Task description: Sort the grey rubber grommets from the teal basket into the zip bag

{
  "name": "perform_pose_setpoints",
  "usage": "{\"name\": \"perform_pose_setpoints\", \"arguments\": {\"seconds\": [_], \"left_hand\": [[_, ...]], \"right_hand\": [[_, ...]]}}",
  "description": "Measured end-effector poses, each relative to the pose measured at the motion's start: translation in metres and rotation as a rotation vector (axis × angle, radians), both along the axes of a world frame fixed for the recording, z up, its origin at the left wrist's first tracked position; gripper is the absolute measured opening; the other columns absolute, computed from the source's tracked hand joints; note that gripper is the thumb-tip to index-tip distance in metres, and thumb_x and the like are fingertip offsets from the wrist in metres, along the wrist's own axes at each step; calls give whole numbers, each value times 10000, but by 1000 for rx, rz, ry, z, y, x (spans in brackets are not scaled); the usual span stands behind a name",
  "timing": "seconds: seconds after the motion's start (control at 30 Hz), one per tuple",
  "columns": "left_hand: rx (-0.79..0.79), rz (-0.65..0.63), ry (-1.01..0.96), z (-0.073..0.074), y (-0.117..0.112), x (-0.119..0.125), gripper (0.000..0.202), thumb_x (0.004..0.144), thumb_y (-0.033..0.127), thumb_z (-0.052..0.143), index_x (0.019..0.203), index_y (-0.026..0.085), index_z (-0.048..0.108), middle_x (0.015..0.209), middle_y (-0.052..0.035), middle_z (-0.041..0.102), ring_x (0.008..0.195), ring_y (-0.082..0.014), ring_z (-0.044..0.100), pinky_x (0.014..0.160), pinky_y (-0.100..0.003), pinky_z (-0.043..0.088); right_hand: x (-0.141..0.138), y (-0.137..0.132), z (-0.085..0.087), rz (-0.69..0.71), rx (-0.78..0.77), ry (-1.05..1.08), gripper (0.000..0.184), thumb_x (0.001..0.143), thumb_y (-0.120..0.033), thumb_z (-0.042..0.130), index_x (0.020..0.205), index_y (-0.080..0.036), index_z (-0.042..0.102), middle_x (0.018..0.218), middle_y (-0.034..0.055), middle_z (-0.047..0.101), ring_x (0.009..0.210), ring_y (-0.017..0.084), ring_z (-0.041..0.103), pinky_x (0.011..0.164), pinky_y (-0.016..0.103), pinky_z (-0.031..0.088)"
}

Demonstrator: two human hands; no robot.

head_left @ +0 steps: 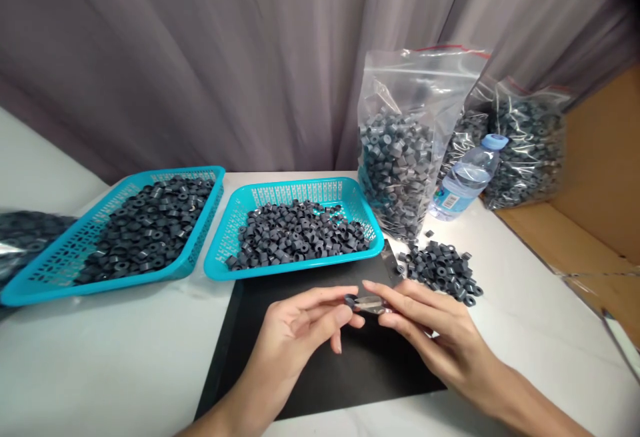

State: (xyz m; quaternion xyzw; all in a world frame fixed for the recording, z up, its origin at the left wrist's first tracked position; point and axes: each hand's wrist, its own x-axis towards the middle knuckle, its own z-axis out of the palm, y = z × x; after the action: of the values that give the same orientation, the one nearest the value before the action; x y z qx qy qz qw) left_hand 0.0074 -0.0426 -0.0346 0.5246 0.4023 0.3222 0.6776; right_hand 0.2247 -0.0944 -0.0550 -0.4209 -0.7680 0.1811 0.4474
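Note:
My left hand pinches a small dark grey ring between thumb and fingers, above a black mat. My right hand meets it from the right, its fingers closed on a small shiny metal tool that touches the ring. A loose heap of the same grey rings lies on the white table just right of the mat, close to my right hand.
Two turquoise baskets filled with grey rings stand behind the mat. Clear zip bags of rings and a water bottle stand at the back right. A cardboard box lies at the right, a curtain behind.

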Motion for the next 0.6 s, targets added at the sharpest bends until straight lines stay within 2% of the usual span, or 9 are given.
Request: {"name": "perform_pose_setpoints", "arguments": {"seconds": [0.27,0.6], "left_hand": [[-2,9,16,0,0,2,291,827,371,771,1060,197,791,832,-62,776,622,-114,603,697,-252,531],[11,-3,30,-7,-2,-1,278,836,370,763,1065,216,791,823,-50,777,625,-114,615,699,-245,539]], "right_hand": [[1,-1,-7,-6,-6,-67,507,1004,-142,522,1494,-260,471,916,50,644,767,154,604,671,276,489],[2,-1,-9,-6,4,-118,475,1010,-150,505,1476,-243,495,865,43,632,728,153,583,635,276,471]]}}
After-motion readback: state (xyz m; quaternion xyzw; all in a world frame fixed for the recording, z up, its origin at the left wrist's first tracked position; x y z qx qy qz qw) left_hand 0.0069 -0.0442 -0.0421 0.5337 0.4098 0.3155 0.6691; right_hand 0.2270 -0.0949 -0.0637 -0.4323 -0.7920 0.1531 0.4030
